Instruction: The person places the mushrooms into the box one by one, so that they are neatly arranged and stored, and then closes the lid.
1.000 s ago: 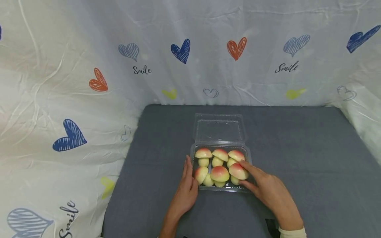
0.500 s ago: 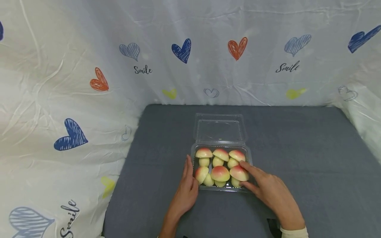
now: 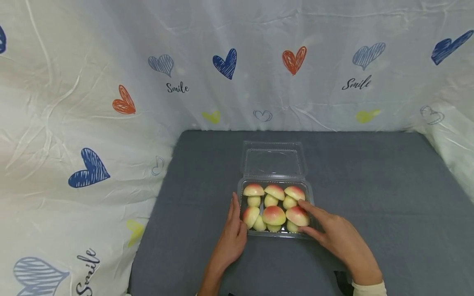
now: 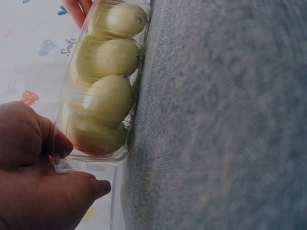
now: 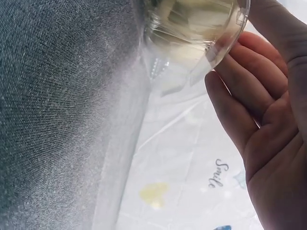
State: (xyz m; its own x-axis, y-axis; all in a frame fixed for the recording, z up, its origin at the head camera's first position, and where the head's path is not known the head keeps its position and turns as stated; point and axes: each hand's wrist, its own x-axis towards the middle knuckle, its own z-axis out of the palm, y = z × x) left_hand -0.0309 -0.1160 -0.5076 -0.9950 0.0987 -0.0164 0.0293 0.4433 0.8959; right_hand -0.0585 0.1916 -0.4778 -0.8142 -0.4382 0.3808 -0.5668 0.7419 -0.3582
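A clear plastic clamshell box lies on the grey cloth with its lid folded back. Several mushrooms with pale yellow, red-tinged caps fill it in two rows. My left hand rests along the box's left wall, fingers straight. In the left wrist view, its fingertips are right at the front corner of the rim. With thumb and index finger, my right hand pinches the front right mushroom. Its other fingers extend outside the box's right wall in the right wrist view.
Grey cloth covers the table around the box. A white curtain printed with hearts hangs at the back and sides. A black strap lies by the right wrist.
The front right mushroom has shifted slightly right and toward me under my right fingers. My left hand stays put on the box's side.
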